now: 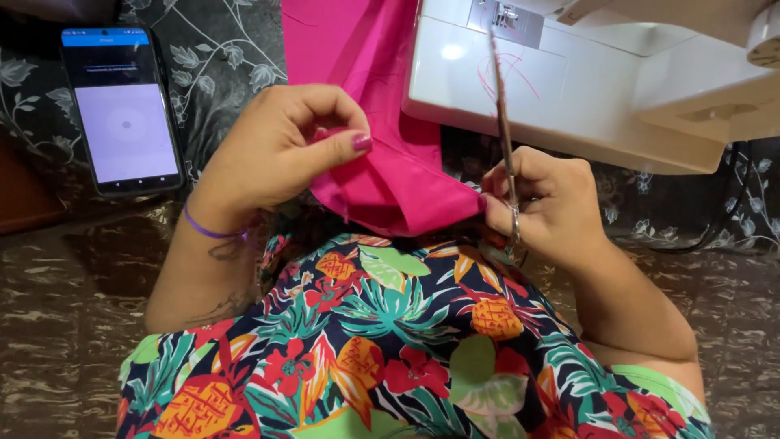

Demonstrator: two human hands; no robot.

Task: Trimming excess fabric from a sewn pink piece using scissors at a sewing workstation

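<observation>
A bright pink fabric (382,175) runs from under the white sewing machine (569,81) down toward my body. My left hand (280,146) pinches a fold of it between thumb and fingers. My right hand (548,199) grips the cloth's right edge and also holds a pair of slim metal scissors (502,122), blades pointing up toward the machine's needle area. The two hands are a short span apart with the pink cloth stretched between them.
A smartphone (122,110) with a lit screen lies at the upper left on a dark floral cloth (236,41). A black cable (731,219) trails at the right. My colourful tropical-print garment (390,349) fills the foreground over a brownish patterned surface (65,309).
</observation>
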